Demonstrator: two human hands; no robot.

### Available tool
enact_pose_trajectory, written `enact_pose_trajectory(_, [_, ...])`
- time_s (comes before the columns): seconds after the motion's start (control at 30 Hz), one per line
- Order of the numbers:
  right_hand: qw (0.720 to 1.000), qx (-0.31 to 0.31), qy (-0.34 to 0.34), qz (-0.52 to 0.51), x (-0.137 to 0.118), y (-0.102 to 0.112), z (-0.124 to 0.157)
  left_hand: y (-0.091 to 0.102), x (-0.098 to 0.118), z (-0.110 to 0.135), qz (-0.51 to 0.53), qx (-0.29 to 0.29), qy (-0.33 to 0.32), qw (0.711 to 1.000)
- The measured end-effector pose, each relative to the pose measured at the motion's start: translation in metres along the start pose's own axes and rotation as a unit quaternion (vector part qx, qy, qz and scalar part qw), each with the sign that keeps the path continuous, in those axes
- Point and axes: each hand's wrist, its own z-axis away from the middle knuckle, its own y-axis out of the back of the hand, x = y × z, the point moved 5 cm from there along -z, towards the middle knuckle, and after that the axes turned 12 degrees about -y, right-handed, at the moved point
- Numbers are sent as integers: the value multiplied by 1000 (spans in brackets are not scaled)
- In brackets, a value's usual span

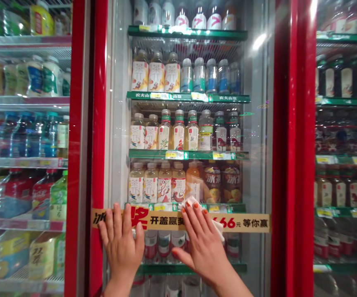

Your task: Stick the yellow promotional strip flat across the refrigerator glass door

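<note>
My left hand [121, 243] lies flat with fingers spread on the glass door [255, 123] of a drinks cooler, close to the door's red frame [98, 103]. Its fingertips reach a yellow printed banner [240, 222] stuck across the glass. My right hand [203, 247] presses a crumpled white cloth [191, 202] against the glass and banner. Part of the cloth shows above my fingers, and a corner shows beyond my hand at the right. The rest of the cloth is hidden under my palm.
Behind the glass, green-edged shelves [187, 154] hold rows of bottled tea and juice [156, 132]. Red door frames [294, 123] separate neighbouring cooler doors, which also hold stocked shelves of bottles [20, 140]. Bright reflections lie on the glass.
</note>
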Motion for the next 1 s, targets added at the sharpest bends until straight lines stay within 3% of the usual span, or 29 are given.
enact_pose_trajectory(0.07, [998, 11, -61, 13, 28, 6, 14, 0, 0, 0, -5, 1, -5, 1000])
enact_pose_trajectory(0.17, [965, 54, -256, 13, 91, 20, 8, 0, -2, -1, -12, 4, -9, 1000])
enact_pose_trajectory(0.23, [946, 83, -312, 4, 99, 23, -6, 1, 0, -3, -10, 11, -8, 1000])
enact_pose_trajectory(0.3, [958, 71, -278, -17, 71, 15, -21, 6, 7, -7, 7, 30, 7, 999])
enact_pose_trajectory(0.37, [980, 23, -188, -65, 21, 2, -27, 13, 22, -14, 43, 53, 30, 997])
enact_pose_trajectory(0.47, [980, -33, -118, -157, -34, -10, -18, 19, 68, -34, 164, 43, -8, 986])
enact_pose_trajectory(0.57, [955, -67, -137, -253, -37, -6, -9, 12, 119, -52, 274, -41, -115, 954])
enact_pose_trajectory(0.67, [934, -97, -114, -326, -10, 10, -5, -2, 139, -54, 209, -97, -192, 954])
enact_pose_trajectory(0.73, [937, -93, -93, -324, 16, 23, -3, -7, 125, -49, 118, -93, -210, 966])
enact_pose_trajectory(0.8, [958, -42, -93, -269, 47, 35, 1, -5, 89, -45, 52, -74, -181, 979])
enact_pose_trajectory(0.93, [978, 92, -169, -83, 100, 43, 14, 9, 1, -60, 19, -42, -36, 998])
enact_pose_trajectory(1.0, [980, 95, -173, -7, 108, 36, 19, 11, -16, -73, 29, -20, 24, 999])
